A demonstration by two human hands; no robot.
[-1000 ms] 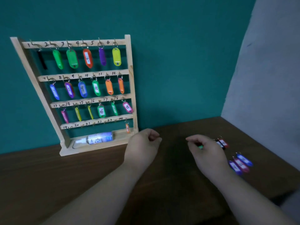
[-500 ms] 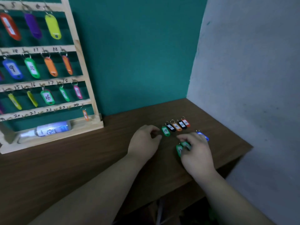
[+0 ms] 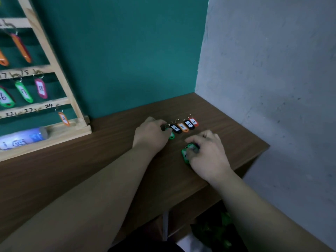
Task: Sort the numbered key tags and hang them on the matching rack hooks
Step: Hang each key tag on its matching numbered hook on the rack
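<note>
Head view, brown table (image 3: 109, 160), wooden rack (image 3: 72, 130) at left, hung tags (image 3: 24, 92) read 16, 17, 18, left hand (image 3: 151, 133) pinched green tag (image 3: 171, 136), right hand (image 3: 207, 151) clutched green tag cluster (image 3: 189, 151), labels hidden, loose row (image 3: 182, 127) on table read 21, 22, 23

1. A dark brown wooden table (image 3: 109, 160) fills the corner.
2. A wooden key rack (image 3: 80, 122) stands at its back left.
3. Lying side by side near the back right are a black tag (image 3: 176, 128), an orange tag 21 (image 3: 183, 127), a black tag 22 (image 3: 189, 124) and a red tag 23 (image 3: 194, 122).
4. A lone green tag (image 3: 171, 136) lies at that row's left end, pinched by the left hand (image 3: 151, 133).
5. A bunch of green tags (image 3: 185, 155) lies nearer the front edge, gripped by the right hand (image 3: 209, 153).
</note>
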